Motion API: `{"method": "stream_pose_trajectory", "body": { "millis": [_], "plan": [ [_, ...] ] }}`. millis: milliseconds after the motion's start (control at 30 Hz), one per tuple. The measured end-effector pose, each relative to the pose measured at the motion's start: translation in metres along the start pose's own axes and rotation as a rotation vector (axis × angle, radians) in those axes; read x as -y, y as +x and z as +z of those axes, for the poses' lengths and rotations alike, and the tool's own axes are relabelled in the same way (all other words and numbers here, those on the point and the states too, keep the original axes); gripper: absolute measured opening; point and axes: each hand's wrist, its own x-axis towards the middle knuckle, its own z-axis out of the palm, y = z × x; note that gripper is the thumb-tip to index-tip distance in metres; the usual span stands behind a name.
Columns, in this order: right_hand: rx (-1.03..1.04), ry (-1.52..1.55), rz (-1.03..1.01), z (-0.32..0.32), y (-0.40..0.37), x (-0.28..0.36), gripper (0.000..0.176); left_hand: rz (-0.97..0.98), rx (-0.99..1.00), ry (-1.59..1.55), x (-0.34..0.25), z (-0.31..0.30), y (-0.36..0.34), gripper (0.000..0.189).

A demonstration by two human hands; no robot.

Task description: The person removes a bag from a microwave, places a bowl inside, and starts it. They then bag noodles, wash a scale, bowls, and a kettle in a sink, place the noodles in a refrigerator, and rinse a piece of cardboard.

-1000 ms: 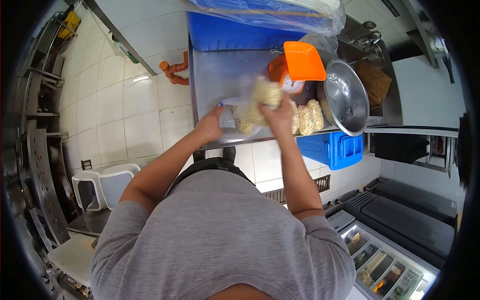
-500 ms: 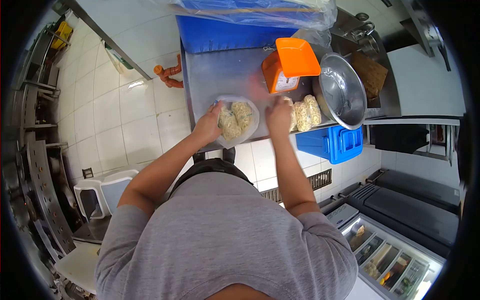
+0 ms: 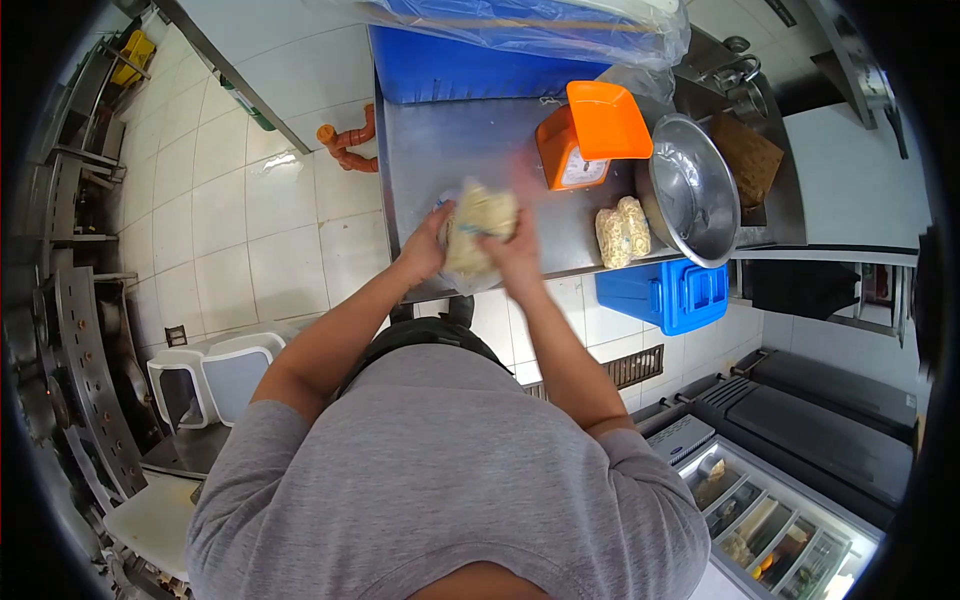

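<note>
Near the front edge of the metal counter [image 3: 430, 135], my left hand [image 3: 426, 242] grips the left side of a clear plastic bag [image 3: 468, 283] with pale packets in it. My right hand [image 3: 517, 255] is closed on a pale packet [image 3: 490, 212] at the bag's opening; motion blurs it, and the packets overlap there. Two more filled packets [image 3: 622, 232] stand side by side to the right, beside a metal bowl [image 3: 690, 190]. Behind them is an orange scale [image 3: 590, 140] with a tilted-looking orange pan.
A blue bin [image 3: 480, 75] under plastic sheeting stands at the counter's back. A brown block [image 3: 745, 155] lies beyond the bowl. Below the counter's right edge is a blue lidded container [image 3: 690, 295]. Orange pipes [image 3: 350, 140] stick out left of the counter.
My right hand has moved left from the packet row to the bag, bringing one packet. Two packets remain by the bowl. The view has shifted slightly.
</note>
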Motion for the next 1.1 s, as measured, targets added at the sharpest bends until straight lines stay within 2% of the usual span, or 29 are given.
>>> {"method": "stream_pose_trajectory", "body": {
  "millis": [33,67,133,167,200,233,267,300,333,367,400,433,467,500,533,600,633,700,767,800,867,933,967,1000,1067,1100],
  "plan": [
    [0.026,-0.092,-0.075,0.013,0.004,-0.037,0.060,-0.075,0.069,-0.240,-0.003,-0.003,0.001,0.098],
    [0.053,0.021,0.021,0.023,0.002,-0.042,0.057,-0.072,0.063,-0.237,0.015,-0.009,0.001,0.098],
    [0.335,0.672,0.402,0.010,0.010,-0.047,0.056,0.029,0.032,0.043,0.072,-0.024,-0.002,0.094],
    [0.345,0.673,0.404,0.002,0.012,-0.052,0.056,-0.093,0.174,0.040,0.041,-0.036,-0.014,0.079],
    [0.496,0.982,0.476,-0.005,0.012,-0.056,0.056,-0.097,0.166,0.042,0.049,-0.038,-0.014,0.079],
    [0.644,1.291,0.548,-0.008,0.011,-0.061,0.057,-0.050,0.167,-0.087,0.058,-0.037,-0.013,0.072],
    [0.647,1.292,0.558,-0.003,0.010,-0.057,0.057,-0.003,0.169,-0.217,0.072,-0.035,-0.012,0.066],
    [0.624,1.235,0.563,0.005,0.007,-0.047,0.056,0.052,0.283,-0.335,0.081,-0.034,-0.005,0.064],
    [0.603,1.175,0.562,0.011,0.007,-0.041,0.056,0.048,0.282,-0.337,0.089,-0.032,-0.006,0.064],
    [0.463,0.942,0.646,0.014,0.011,-0.048,0.054,0.073,0.268,-0.241,0.081,-0.031,-0.006,0.068],
    [0.467,0.935,0.644,0.019,0.015,-0.054,0.054,0.102,0.250,-0.145,0.067,-0.030,-0.004,0.073],
    [0.346,0.504,0.428,0.026,0.017,-0.061,0.053,-0.079,0.091,-0.105,0.038,-0.028,-0.021,0.083],
    [0.219,0.082,0.207,0.032,0.017,-0.061,0.052,-0.079,0.086,-0.108,0.031,-0.032,-0.021,0.083],
    [0.130,-0.134,0.046,0.035,0.017,-0.060,0.050,-0.017,0.085,-0.050,0.027,-0.035,-0.019,0.085],
    [0.132,-0.136,0.048,0.035,0.015,-0.060,0.050,0.042,0.087,0.009,0.024,-0.037,-0.018,0.088],
    [0.079,-0.594,-0.389,0.037,0.008,-0.048,0.049,-0.005,0.059,0.119,0.020,-0.034,-0.014,0.089],
    [0.074,-0.599,-0.393,0.039,0.004,-0.045,0.049,-0.002,0.038,0.031,0.018,-0.035,-0.012,0.088],
    [0.274,-0.963,-0.283,0.052,-0.007,-0.044,0.049,0.003,0.022,-0.057,-0.002,-0.037,-0.015,0.087],
    [0.280,-1.063,-0.236,0.064,0.002,-0.055,0.048,0.161,-0.022,0.228,-0.020,-0.040,-0.022,0.084],
    [0.288,-1.159,-0.186,0.070,0.006,-0.052,0.048,0.161,-0.018,0.232,-0.033,-0.042,-0.025,0.084],
    [0.258,-1.042,-0.205,0.069,0.019,-0.056,0.041,0.175,0.077,0.314,-0.055,-0.041,-0.031,0.082],
    [0.683,-1.335,-0.304,0.059,0.050,-0.076,0.037,0.171,0.076,0.331,-0.058,-0.047,-0.031,0.082],
    [0.585,-1.144,-0.260,0.052,0.028,-0.016,0.030,0.161,0.067,0.338,-0.059,-0.050,-0.029,0.082],
    [0.583,-1.149,-0.264,0.049,0.022,-0.019,0.030,0.166,0.064,0.337,-0.058,-0.051,-0.029,0.082],
    [0.175,-1.022,-0.340,0.038,0.015,-0.038,0.027,0.099,0.102,0.361,-0.051,-0.043,-0.034,0.080],
    [0.160,-1.029,-0.318,0.034,0.012,-0.051,0.027,0.102,0.127,0.354,-0.051,-0.037,-0.040,0.080]
  ]
}}
